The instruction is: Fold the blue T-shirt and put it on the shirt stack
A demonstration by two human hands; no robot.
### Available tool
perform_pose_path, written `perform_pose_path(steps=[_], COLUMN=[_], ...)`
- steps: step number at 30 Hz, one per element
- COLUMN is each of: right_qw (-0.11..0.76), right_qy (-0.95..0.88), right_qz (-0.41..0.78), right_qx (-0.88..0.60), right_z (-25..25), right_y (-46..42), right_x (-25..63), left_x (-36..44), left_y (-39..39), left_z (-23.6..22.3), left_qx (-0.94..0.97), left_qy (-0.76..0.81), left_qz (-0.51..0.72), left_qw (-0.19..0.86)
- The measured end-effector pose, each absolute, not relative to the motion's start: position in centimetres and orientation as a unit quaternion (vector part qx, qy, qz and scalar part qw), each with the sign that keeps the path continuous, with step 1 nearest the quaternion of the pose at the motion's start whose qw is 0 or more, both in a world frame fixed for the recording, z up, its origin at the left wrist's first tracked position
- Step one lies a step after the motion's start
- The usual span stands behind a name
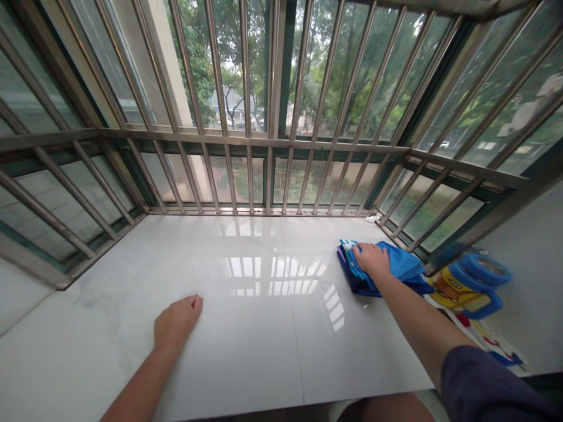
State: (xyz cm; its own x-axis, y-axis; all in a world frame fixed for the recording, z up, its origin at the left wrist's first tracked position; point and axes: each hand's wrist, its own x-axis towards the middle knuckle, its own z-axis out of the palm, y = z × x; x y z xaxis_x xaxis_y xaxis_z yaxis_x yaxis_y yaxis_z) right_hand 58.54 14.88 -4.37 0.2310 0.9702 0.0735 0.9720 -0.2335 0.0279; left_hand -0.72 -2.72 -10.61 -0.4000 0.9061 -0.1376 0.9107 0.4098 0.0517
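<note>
A folded stack of blue cloth (402, 262) lies at the right side of the white, glossy sill. Lighter blue fabric with a white pattern shows at its left, and dark navy layers lie below. My right hand (372, 258) is on top of the stack, fingers bent into the cloth; the fingertips are partly hidden. Over on the left, my left hand (178, 322) rests on the bare sill (246, 340) as a loose fist. Nothing shows in it, and it is well apart from the cloth.
Metal bars (268, 176) enclose the sill on three sides, before windows. A blue and yellow jug-like container (466, 281) with a handle stands at the right wall, near my forearm. Below it is a colourful printed item (492, 340). A crumpled white scrap (373, 218) lies in the far right corner.
</note>
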Motion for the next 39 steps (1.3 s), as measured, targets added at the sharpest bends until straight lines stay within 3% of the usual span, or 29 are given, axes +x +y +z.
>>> perform_pose_path(steps=[26,34,39], right_qw=[0.020,0.020,0.021], right_qy=[-0.618,-0.618,-0.619], right_qz=[-0.042,-0.040,-0.038], right_qx=[-0.785,-0.785,-0.784], right_z=[-4.9,-4.9,-5.0], right_y=[15.2,15.1,15.1], right_x=[59.1,59.0,59.0], left_x=[-0.6,-1.5,-1.8], left_y=[-2.8,-3.0,-3.0], left_z=[-10.9,-11.9,-12.1], left_qx=[0.545,0.522,0.533], left_qy=[0.836,0.840,0.831], left_qz=[0.010,0.138,0.151], left_qw=[0.066,0.044,0.046])
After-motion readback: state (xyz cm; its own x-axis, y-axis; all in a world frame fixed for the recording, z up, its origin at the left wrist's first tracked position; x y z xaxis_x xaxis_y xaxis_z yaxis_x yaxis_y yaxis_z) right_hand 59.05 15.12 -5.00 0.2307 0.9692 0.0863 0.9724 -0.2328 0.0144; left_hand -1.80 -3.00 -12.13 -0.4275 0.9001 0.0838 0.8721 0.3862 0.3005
